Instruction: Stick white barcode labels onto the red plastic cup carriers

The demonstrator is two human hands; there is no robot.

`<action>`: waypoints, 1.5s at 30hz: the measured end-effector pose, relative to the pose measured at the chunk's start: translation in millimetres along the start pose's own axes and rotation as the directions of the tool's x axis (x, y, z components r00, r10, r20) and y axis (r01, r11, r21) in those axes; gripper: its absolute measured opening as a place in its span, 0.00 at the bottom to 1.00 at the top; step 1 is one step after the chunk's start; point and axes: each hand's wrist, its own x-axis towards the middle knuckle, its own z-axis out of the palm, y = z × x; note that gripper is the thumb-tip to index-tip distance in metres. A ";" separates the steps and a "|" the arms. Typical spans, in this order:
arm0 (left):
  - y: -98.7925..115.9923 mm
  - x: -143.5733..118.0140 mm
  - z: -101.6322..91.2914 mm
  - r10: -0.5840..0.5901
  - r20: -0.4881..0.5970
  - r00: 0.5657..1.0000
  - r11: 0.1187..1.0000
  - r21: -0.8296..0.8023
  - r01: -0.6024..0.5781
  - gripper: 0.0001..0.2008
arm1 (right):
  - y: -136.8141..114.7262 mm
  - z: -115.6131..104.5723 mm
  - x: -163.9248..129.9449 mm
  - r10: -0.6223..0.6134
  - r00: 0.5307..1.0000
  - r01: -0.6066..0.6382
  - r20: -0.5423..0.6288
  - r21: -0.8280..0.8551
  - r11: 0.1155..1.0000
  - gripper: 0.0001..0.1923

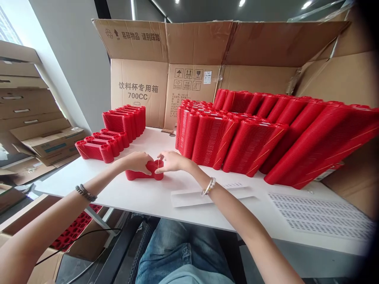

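On the white table [154, 197] in front of me lies a short stack of red plastic pieces [137, 176] with rounded ends. My left hand [139, 161] grips it from above on the left side, fingers curled over it. At its right end, my right hand [172, 161] pinches a thin yellowish rubber band [158, 165] with thumb and fingers. The band looks stretched up from the stack; its far end is hidden. Similar short red stacks [94, 150] stand in a row to the left, with taller red stacks [123, 121] behind them.
Long red stacks with rubber bands [213, 138] fill the table's right rear. White label strips [189, 198] lie near my right forearm, and a printed label sheet [319, 217] lies farther right. An opened cardboard box [139, 75] walls the back. Below left, a carton [85, 236] holds red pieces.
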 end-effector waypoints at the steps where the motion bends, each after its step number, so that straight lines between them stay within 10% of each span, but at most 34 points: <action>1: 0.6 -1.0 -0.7 0.003 -0.006 1.000 1.000 -0.004 -0.003 0.16 | 2.7 1.7 5.8 0.003 0.999 -0.003 0.033 -0.004 1.000 0.26; 26: -8.7 -4.1 7.4 0.006 0.003 1.000 0.995 -0.096 -0.006 0.20 | 27.9 52.4 -3.5 0.006 0.999 -0.007 -0.045 -0.017 1.000 0.24; 45: 4.3 17.3 -22.4 0.185 0.395 0.900 0.875 -0.483 0.032 0.29 | 40.0 19.6 -32.5 -0.139 0.989 0.125 -0.051 -0.218 0.968 0.19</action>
